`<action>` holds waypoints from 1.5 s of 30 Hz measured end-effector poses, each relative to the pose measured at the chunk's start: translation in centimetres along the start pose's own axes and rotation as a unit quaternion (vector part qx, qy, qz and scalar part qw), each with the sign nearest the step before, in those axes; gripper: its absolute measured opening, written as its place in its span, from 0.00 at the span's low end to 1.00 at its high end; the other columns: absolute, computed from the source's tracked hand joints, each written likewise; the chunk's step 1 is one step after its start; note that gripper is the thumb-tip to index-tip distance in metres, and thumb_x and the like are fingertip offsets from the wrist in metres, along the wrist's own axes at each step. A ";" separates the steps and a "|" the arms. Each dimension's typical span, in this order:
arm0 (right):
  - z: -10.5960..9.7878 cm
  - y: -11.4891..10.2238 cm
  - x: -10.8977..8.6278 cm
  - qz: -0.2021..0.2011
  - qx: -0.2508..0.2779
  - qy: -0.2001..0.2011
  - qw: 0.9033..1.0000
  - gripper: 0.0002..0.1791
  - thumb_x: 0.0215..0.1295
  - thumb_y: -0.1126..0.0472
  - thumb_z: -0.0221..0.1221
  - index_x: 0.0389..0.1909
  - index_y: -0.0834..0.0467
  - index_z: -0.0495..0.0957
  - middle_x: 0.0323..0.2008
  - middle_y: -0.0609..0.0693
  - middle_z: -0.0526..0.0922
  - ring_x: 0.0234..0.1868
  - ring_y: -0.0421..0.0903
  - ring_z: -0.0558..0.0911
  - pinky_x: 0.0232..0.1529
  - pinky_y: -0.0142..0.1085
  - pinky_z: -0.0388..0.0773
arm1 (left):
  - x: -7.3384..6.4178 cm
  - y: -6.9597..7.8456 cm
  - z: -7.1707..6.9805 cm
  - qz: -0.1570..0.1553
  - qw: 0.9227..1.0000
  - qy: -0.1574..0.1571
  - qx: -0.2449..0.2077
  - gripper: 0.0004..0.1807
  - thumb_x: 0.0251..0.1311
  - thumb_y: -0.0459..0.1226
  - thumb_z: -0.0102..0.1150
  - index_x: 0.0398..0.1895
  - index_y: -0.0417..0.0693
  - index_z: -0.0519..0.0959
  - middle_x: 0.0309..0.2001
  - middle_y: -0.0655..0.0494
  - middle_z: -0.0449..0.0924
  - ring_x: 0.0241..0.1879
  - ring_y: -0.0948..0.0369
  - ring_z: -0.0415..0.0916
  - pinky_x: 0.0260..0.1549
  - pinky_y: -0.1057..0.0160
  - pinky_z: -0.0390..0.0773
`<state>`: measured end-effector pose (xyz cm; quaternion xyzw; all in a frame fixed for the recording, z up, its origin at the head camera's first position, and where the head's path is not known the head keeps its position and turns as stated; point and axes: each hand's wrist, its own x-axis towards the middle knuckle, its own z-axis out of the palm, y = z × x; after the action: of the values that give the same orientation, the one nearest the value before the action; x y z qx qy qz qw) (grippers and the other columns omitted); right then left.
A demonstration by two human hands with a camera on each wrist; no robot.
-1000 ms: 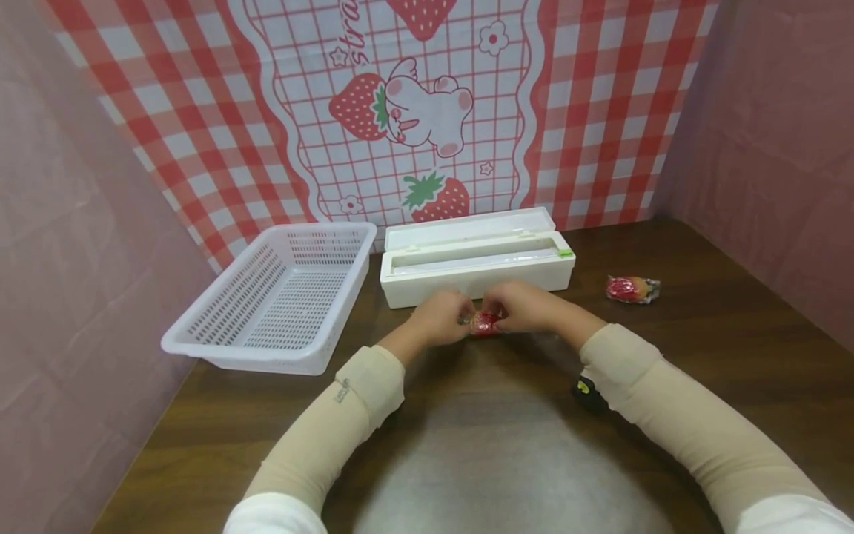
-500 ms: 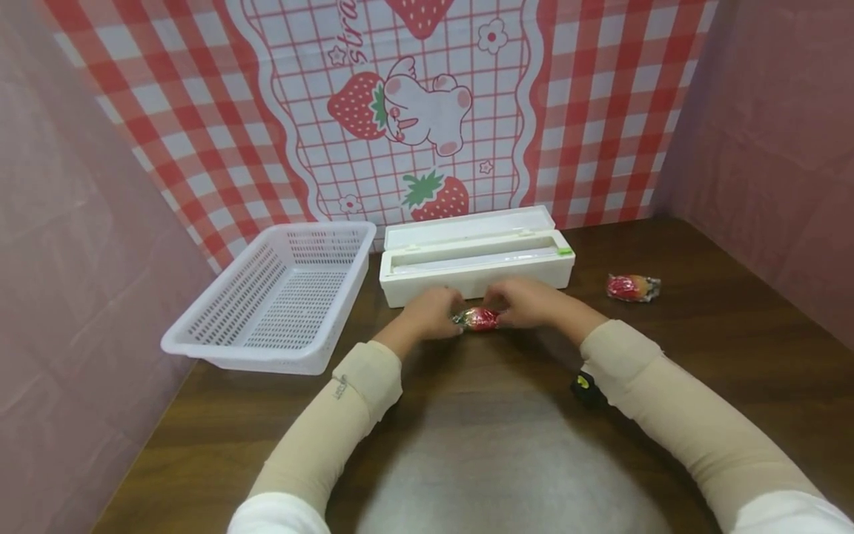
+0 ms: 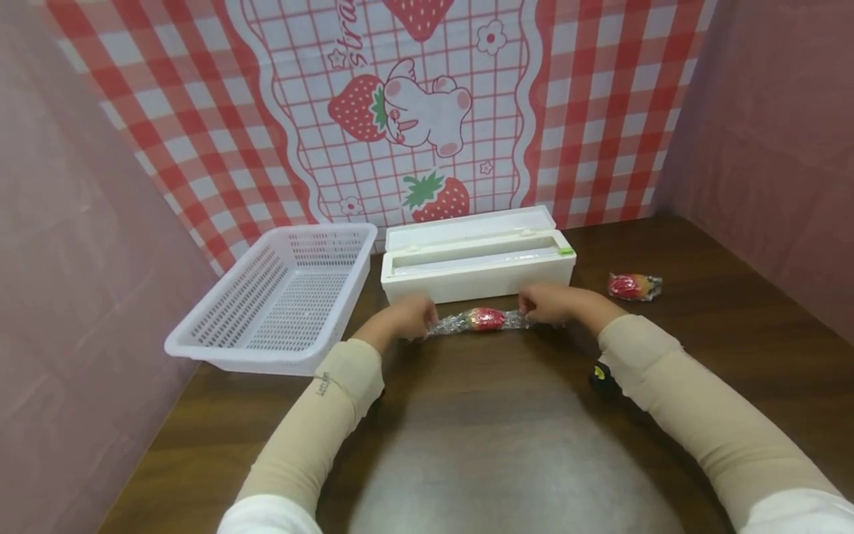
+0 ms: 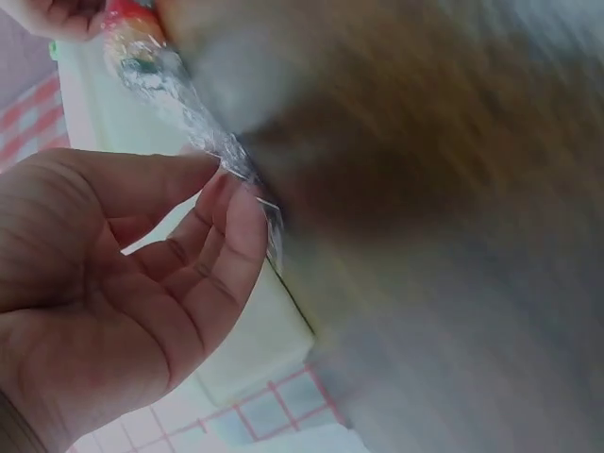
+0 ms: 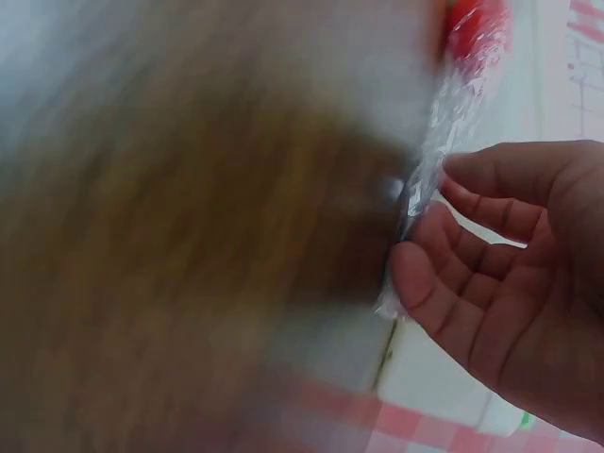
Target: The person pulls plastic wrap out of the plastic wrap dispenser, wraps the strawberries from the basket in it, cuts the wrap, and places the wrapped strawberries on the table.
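Note:
A red and yellow item wrapped in cling film [image 3: 488,319], greenish at its left end, hangs between my hands in front of the white box; its kind is not clear. My left hand [image 3: 408,314] pinches the twisted left tail of film [image 4: 222,142] between thumb and fingertips. At the other end my right hand [image 3: 548,302] grips the clear right tail of film [image 5: 434,160]. Both tails stretch outward from the red middle. To the right on the table lies a second wrapped red and yellow item [image 3: 634,287], untouched.
Behind my hands stands a long white cling film box [image 3: 477,284], its lid [image 3: 470,228] raised and a roll inside. A white perforated basket [image 3: 313,361] sits at the left on the brown table [image 3: 480,415]. A checked strawberry cloth [image 3: 580,111] hangs at the back.
My hands have moved apart, left hand leftward and right hand rightward. The film tails at both ends of the wrapped item now show, drawn out long.

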<state>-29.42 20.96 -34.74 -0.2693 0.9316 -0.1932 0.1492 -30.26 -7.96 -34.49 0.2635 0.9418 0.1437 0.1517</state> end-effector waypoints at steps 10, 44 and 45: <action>-0.7 -0.7 -0.9 -0.034 -0.058 0.035 0.997 0.04 0.56 0.72 0.59 0.31 0.63 0.74 0.27 0.50 0.74 0.29 0.46 0.74 0.30 0.40 0.74 | -0.1 0.3 -0.8 0.001 0.998 0.017 0.065 0.14 0.48 0.24 0.60 0.40 0.40 0.80 0.36 0.51 0.80 0.37 0.56 0.76 0.38 0.62 0.78; 1.2 -3.4 0.7 -0.117 -0.080 0.108 0.984 0.25 0.48 0.64 0.73 0.46 0.69 0.77 0.43 0.59 0.82 0.48 0.57 0.79 0.52 0.52 0.74 | 2.6 4.9 0.6 0.096 0.994 0.049 0.021 0.46 0.45 0.41 0.78 0.67 0.37 0.65 0.63 0.43 0.71 0.63 0.51 0.68 0.62 0.58 0.67; 1.3 -3.5 1.0 -0.118 -0.075 0.105 0.985 0.25 0.48 0.64 0.73 0.46 0.69 0.77 0.43 0.59 0.82 0.47 0.56 0.79 0.52 0.51 0.75 | 2.4 4.7 0.6 0.098 0.994 0.052 0.020 0.47 0.45 0.42 0.78 0.68 0.37 0.64 0.64 0.43 0.70 0.63 0.50 0.68 0.63 0.58 0.67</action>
<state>-28.16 17.30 -34.46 -0.3659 0.9157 -0.1659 0.0058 -29.88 -2.65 -33.90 0.3500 0.9205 0.1528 0.0828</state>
